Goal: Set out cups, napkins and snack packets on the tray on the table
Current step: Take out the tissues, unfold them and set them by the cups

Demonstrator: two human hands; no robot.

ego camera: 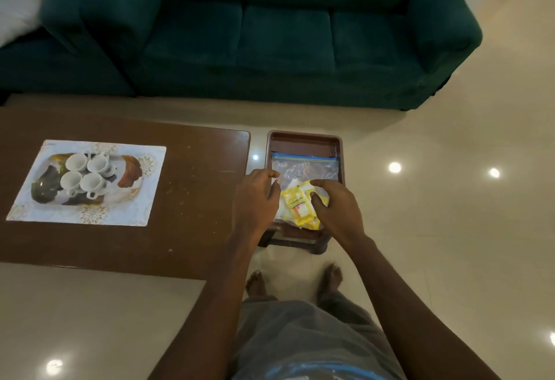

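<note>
Several white cups (pixel 85 176) sit close together on a patterned white tray (pixel 144 199) at the left of the brown table (pixel 192 199). To the table's right, a small brown stool (pixel 303 142) carries a clear zip bag (pixel 306 169) and yellow snack packets (pixel 300 208). My right hand (pixel 336 208) grips the yellow packets with thumb and fingers. My left hand (pixel 258 196) rests at the stool's left edge, fingers curled against the plastic beside the packets. No napkins are clearly visible.
A dark green sofa (pixel 270 34) stands beyond the table across a strip of glossy cream floor (pixel 450 199). A white cushion (pixel 21 4) lies at the far left. My bare feet (pixel 294 282) stand just before the stool.
</note>
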